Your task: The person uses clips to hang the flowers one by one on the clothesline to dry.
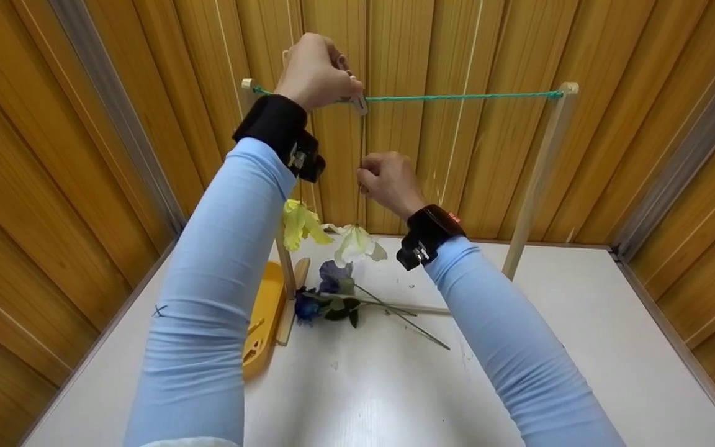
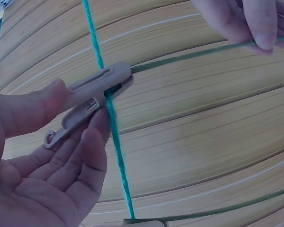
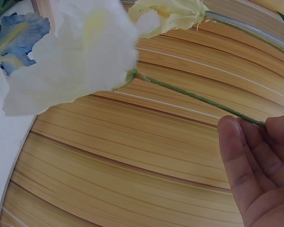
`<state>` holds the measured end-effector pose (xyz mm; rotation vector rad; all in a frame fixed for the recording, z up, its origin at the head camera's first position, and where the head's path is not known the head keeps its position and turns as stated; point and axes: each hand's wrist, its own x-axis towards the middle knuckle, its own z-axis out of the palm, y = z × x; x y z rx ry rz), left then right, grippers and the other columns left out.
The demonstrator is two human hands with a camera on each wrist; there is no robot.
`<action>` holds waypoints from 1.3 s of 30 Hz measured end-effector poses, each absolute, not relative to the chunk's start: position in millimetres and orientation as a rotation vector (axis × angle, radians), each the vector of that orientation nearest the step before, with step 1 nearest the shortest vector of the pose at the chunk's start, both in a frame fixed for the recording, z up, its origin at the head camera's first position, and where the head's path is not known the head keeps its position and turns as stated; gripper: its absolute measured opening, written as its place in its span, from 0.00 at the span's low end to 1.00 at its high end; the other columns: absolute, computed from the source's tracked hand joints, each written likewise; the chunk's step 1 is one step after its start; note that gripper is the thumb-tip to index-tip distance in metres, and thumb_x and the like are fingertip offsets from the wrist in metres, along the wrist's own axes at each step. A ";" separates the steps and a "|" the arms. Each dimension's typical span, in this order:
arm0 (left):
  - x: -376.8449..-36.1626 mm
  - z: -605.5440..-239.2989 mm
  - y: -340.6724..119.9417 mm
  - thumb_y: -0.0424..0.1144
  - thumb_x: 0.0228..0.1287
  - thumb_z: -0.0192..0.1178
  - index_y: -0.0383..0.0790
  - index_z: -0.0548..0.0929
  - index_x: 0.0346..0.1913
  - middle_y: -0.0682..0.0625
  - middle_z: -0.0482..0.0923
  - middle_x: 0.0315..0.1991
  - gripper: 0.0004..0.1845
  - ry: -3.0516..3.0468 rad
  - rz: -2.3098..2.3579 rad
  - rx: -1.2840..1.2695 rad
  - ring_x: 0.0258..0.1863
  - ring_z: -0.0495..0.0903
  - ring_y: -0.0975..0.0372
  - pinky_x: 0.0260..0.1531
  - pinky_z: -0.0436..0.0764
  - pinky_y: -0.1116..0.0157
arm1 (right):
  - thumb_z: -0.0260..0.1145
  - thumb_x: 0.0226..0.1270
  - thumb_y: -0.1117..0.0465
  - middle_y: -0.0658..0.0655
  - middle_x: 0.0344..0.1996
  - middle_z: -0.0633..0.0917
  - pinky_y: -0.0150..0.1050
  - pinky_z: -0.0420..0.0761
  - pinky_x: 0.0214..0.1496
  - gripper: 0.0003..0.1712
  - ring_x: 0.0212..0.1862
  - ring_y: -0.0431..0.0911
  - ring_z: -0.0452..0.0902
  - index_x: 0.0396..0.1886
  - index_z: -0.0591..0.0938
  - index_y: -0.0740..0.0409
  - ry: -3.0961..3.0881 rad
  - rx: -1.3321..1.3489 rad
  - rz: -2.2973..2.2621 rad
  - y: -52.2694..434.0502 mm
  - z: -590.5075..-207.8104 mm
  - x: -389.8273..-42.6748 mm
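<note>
My left hand (image 1: 317, 74) is up at the green string (image 1: 457, 97), thumb and fingers gripping a pale clothespin (image 2: 97, 85). The string passes through the clothespin, and a flower stem's end meets its tip in the left wrist view. Lower down, my right hand (image 1: 391, 183) pinches that thin green stem (image 3: 189, 97) between thumb and fingers. The white flower (image 1: 355, 245) hangs head down below it. To its left a yellow flower (image 1: 300, 225) also hangs upside down. Another clothespin (image 2: 144, 223) shows at the lower edge of the left wrist view, with a stem at it.
Wooden posts, such as the right one (image 1: 540, 180), hold up the string. Blue flowers (image 1: 306, 306) with leaves and stems lie on the white table (image 1: 382, 397). A yellow tray (image 1: 275, 279) sits beside the left post's wooden foot. Wood-patterned panels stand behind and at both sides.
</note>
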<state>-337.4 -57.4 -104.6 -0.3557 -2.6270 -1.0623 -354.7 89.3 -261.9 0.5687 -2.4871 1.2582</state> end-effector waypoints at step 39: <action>-286.4 -135.4 -88.3 0.50 0.80 0.53 0.36 0.69 0.74 0.42 0.68 0.74 0.29 -2.427 -0.685 -0.656 0.75 0.65 0.54 0.74 0.63 0.64 | 0.66 0.74 0.63 0.71 0.52 0.85 0.57 0.82 0.60 0.16 0.56 0.64 0.82 0.53 0.84 0.73 -2.393 0.919 0.678 160.6 -287.0 -316.8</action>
